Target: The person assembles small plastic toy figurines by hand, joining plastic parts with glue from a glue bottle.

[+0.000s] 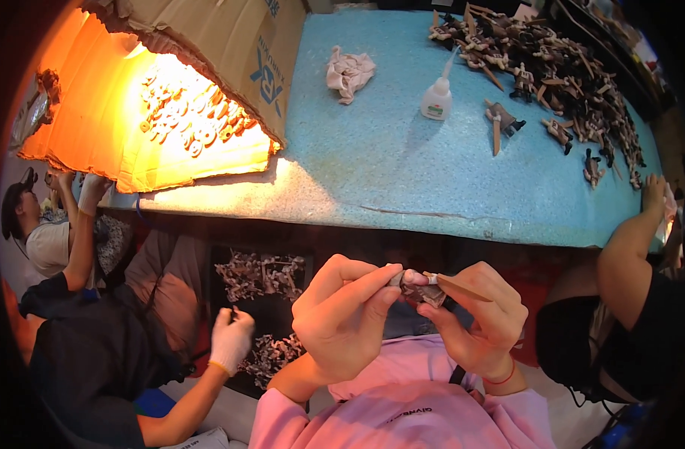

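Figurine (430,293) is pinched between the left hand (344,318) and the right hand (483,314), held short of the blue table (357,161); its details, partly covered, can hardly be made out. Beyond, a white bottle (436,102) is set near heaped figurines (574,93).

A long table (342,165) with a speckled light-blue top spans the view, its front edge bowed by the lens and the space under that edge in deep shadow. Toward its left end, an intense orange-yellow light (144,71) glows inside a torn cardboard box (222,45) and spills a warm patch onto the top by the front edge, while the right end lies in cooler light. Pale floor (574,382) shows in front of the table.
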`<state>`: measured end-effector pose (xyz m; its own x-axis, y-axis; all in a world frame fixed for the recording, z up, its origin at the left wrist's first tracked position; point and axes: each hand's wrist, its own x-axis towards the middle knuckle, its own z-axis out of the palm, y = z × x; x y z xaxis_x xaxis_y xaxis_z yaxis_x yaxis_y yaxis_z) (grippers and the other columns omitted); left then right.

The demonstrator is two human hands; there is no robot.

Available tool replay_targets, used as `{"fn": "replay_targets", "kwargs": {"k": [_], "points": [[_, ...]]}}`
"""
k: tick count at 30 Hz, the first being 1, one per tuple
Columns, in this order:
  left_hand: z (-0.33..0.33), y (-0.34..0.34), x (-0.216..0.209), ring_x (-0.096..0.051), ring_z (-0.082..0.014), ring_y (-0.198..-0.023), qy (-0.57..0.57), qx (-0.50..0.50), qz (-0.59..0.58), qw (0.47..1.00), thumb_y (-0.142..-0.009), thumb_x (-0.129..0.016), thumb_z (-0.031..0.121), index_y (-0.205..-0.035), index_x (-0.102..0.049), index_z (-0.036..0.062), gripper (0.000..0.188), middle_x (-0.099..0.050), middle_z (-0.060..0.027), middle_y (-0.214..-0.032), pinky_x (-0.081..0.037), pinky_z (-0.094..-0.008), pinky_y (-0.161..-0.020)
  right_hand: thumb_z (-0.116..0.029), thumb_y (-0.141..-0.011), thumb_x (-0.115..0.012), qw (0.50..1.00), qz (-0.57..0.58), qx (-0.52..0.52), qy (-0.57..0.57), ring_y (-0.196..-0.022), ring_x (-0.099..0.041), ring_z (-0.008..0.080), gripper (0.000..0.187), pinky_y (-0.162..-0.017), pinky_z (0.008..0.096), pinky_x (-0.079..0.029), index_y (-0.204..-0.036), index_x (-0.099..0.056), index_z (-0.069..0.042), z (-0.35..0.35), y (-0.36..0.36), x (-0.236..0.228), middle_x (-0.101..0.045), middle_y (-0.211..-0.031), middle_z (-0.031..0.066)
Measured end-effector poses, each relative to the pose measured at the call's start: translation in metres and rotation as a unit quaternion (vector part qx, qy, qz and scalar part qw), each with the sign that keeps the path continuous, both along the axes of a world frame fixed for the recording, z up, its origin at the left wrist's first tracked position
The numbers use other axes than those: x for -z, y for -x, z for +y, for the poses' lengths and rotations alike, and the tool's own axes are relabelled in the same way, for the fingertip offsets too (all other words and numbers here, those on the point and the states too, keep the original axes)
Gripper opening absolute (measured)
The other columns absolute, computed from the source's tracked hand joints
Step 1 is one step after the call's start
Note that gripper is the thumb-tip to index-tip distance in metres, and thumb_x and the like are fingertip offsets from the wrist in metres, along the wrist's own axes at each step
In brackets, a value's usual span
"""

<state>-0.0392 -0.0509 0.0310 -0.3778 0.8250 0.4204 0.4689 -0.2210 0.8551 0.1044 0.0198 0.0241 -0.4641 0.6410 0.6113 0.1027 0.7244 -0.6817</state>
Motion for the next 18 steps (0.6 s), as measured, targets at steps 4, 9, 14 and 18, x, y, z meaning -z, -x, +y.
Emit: {"fn": "replay_targets", "kwargs": {"k": [4,9,14,18], "points": [[-0.0003,0.0019,-0.0023,-0.056,-0.016,-0.061,0.011,0.011,-0.022,1.0,-0.069,-0.065,-0.008,-0.092,-0.064,-0.0039,0.023,-0.06,-0.0123,-0.075,-0.045,-0.0234,-0.052,-0.005,-0.058,-0.076,1.0,0.002,0.006,0.01,-0.053,-0.052,0.0209,0.032,-0.047,0.0277,-0.039,-0.085,-0.062,0.005,-0.0018,-0.0002,0.0,-0.056,-0.065,0.0093],[0.0018,-0.0003,-0.0056,-0.055,-0.0163,-0.062,-0.007,-0.005,0.001,1.0,-0.068,-0.067,-0.008,-0.092,-0.065,-0.0034,0.024,-0.061,-0.0115,-0.076,-0.045,-0.0235,-0.052,-0.004,-0.058,-0.076,1.0,-0.003,0.014,-0.013,-0.053,-0.052,0.0206,0.031,-0.047,0.0275,-0.039,-0.084,-0.062,0.005,-0.0009,0.0018,-0.0007,-0.057,-0.065,0.0093],[0.0007,-0.0023,-0.0042,-0.051,-0.0161,-0.064,-0.037,-0.012,0.113,0.993,-0.064,-0.068,-0.008,-0.092,-0.065,-0.0025,0.029,-0.06,-0.0084,-0.077,-0.042,-0.0235,-0.054,-0.002,-0.058,-0.075,1.0,0.009,0.01,-0.006,-0.053,-0.052,0.0206,0.03,-0.047,0.0271,-0.04,-0.084,-0.062,0.006,-0.0006,0.0011,0.0024,-0.059,-0.068,0.0103],[0.0,-0.0011,-0.0054,-0.05,-0.0162,-0.066,-0.063,-0.007,0.155,0.986,-0.062,-0.066,-0.01,-0.092,-0.066,-0.0021,0.031,-0.059,-0.0061,-0.078,-0.04,-0.0235,-0.057,-0.002,-0.058,-0.075,1.0,0.021,-0.002,0.005,-0.053,-0.053,0.0206,0.031,-0.046,0.0269,-0.04,-0.085,-0.062,0.006,0.0001,0.0007,0.0019,-0.06,-0.07,0.0111]]}}
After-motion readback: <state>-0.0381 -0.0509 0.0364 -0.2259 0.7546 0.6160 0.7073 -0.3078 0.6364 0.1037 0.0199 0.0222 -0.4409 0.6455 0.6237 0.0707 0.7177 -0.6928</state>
